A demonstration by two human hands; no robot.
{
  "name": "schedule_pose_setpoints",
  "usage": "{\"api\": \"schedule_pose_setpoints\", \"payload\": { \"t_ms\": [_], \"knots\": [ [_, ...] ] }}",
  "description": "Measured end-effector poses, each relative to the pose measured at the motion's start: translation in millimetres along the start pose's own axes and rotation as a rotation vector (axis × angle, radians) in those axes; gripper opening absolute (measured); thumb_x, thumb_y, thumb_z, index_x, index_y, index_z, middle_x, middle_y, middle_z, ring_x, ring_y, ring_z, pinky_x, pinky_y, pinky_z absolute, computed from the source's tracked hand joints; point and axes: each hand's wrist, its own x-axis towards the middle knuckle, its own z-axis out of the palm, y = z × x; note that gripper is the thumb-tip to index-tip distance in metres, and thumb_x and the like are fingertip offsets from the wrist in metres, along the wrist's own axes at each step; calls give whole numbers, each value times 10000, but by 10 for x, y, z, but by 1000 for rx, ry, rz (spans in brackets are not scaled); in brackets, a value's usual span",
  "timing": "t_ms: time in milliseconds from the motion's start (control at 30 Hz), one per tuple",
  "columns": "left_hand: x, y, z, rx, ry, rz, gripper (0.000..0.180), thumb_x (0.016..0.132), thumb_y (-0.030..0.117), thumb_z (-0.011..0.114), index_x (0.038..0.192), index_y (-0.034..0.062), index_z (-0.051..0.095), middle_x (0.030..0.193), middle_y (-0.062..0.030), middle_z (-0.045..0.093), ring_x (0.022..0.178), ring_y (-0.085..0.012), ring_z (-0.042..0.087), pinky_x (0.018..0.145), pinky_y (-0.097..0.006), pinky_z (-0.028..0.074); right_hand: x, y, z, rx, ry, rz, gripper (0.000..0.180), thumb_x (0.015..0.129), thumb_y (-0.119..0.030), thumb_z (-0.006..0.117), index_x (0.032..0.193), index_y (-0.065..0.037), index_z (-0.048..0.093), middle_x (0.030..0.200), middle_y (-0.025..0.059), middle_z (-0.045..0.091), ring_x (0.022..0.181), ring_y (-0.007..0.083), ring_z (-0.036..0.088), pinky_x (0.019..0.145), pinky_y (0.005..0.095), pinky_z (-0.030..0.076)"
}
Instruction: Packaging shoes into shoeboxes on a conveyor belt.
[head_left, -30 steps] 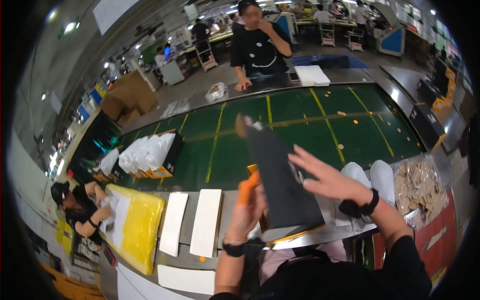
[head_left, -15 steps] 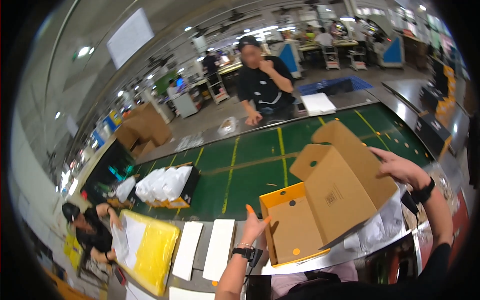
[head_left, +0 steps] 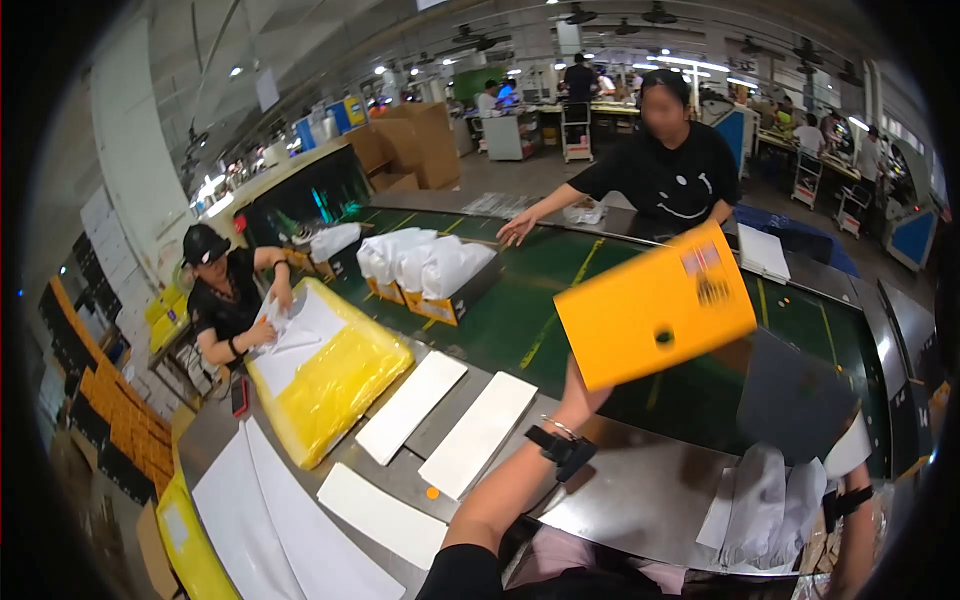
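Observation:
A cardboard box is raised and tilted above the table, its orange panel (head_left: 655,305) with a round hole facing me. A dark grey panel (head_left: 795,390) is to its right, seemingly the box's lid. My left hand (head_left: 584,392) is at the orange panel's lower left corner, closed on the box, its fingers hidden behind it. At the lower right, my right hand is largely hidden near the dark panel and a white patch; its fingers cannot be made out. White paper-wrapped items (head_left: 765,505) lie on the metal table (head_left: 640,495) beside my right wrist.
A green conveyor belt (head_left: 530,310) runs across, carrying boxes with white-wrapped contents (head_left: 425,262). Stacks of white sheets (head_left: 480,430) and a yellow plastic-wrapped stack (head_left: 345,385) lie left. One person (head_left: 690,170) reaches over the belt; another (head_left: 225,300) handles white sheets.
The box has been lifted and turned, so its orange outside shows instead of its brown inside. My view has swung left. The person across the belt has stretched out an arm.

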Motion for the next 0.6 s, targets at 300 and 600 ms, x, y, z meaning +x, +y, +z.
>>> {"api": "schedule_pose_setpoints", "payload": {
  "t_ms": [300,600],
  "knots": [
    [-1049,-802,600,-394,125,-310,208,891,50,617,1086,-20,609,1012,-183,695,977,-336,674,760,-379,534,-773,522,1608,-1077,-91,349,361,928,-164,585,1257,-16,576,1146,131,672,1053,365,634,915,428,504],
    [-963,194,398,-514,-24,-291,276,987,134,540,1223,-8,568,1098,-92,681,1037,-207,653,869,-333,522,-539,-596,2347,-768,-21,-229,546,1001,-330,463,1428,3,396,1447,186,423,1338,325,429,1115,399,326]
  ]
}}
